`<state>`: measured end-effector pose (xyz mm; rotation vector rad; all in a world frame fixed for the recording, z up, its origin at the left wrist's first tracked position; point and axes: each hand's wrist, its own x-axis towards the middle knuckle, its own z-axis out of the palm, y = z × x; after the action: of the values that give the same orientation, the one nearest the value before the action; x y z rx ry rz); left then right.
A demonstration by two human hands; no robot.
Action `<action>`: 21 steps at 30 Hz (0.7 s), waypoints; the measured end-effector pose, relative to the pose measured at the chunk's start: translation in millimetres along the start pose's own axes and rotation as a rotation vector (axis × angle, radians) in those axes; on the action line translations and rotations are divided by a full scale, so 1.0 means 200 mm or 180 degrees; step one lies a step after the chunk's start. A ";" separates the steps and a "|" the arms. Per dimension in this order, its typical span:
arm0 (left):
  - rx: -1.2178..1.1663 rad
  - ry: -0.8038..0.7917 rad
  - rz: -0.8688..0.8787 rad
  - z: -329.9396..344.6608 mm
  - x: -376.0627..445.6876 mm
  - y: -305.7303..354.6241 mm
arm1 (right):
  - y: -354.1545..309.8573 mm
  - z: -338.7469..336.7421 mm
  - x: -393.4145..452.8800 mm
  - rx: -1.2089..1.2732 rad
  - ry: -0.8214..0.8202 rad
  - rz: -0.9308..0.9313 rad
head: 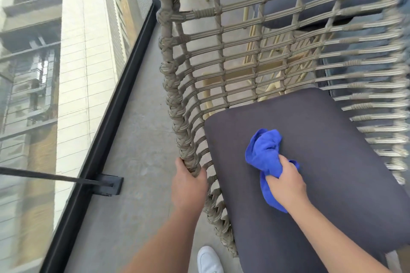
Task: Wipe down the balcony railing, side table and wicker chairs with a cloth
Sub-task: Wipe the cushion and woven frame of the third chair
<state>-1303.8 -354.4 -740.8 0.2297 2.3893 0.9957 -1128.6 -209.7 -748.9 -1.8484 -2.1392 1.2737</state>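
Observation:
A beige wicker chair with an open woven back fills the middle and right of the head view. Its dark grey seat cushion lies in front of me. My right hand grips a bunched blue cloth and holds it down on the cushion. My left hand grips the chair's braided left edge near its lower end. The glass balcony railing with its black bottom rail runs along the left.
A second chair with a dark cushion and pale wooden legs of a side table show through the weave. A black railing bracket sits on the grey concrete floor. My white shoe stands beside the chair.

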 end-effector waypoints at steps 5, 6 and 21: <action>-0.0232 0.0193 -0.0383 -0.04 -0.23 -0.15 | -0.18 0.01 -0.05 0.0844 -0.0148 0.0006; -0.0299 0.0197 -0.0486 -0.05 -0.29 -0.17 | -0.21 0.01 -0.06 0.0957 -0.0231 -0.0007; -0.0128 0.0869 -0.0261 -0.75 -0.31 0.21 | -0.51 -0.07 -0.22 0.1907 -0.0802 -0.0071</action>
<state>-1334.5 -437.4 -597.2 -0.0214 2.5950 1.0952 -1190.1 -233.5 -659.2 -1.4672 -1.5888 1.9521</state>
